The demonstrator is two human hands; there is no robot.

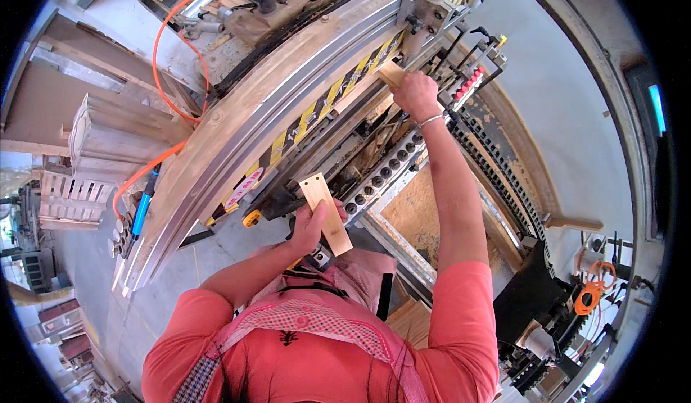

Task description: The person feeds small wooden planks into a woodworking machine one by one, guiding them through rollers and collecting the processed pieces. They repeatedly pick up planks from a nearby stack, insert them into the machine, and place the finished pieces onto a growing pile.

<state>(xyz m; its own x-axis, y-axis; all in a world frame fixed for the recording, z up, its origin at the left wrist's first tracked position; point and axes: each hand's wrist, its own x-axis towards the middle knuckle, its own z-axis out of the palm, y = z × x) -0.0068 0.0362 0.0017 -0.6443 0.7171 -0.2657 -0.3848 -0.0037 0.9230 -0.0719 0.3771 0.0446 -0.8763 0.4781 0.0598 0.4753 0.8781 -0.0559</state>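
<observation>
A short flat wooden board (336, 235) with two small holes near its far end is gripped in my left hand (312, 228), in front of my apron. My right arm stretches forward and to the right over the machine. At its end my right hand (417, 95) is closed on another light wooden piece (391, 73), close to the striped yellow-and-black edge (317, 111). The fingers hide much of that piece, and I cannot tell whether it touches the machine. Between my hands runs a row of black round fittings (385, 171) along a metal bar.
A long metal rail (266, 104) curves across the front, with an orange hose (160, 39) lying over it. A blue air gun (142, 206) hangs at the left end. Red knobs (468, 84) stand right of my right hand. A sawdust-covered panel (414, 212) lies under my right forearm.
</observation>
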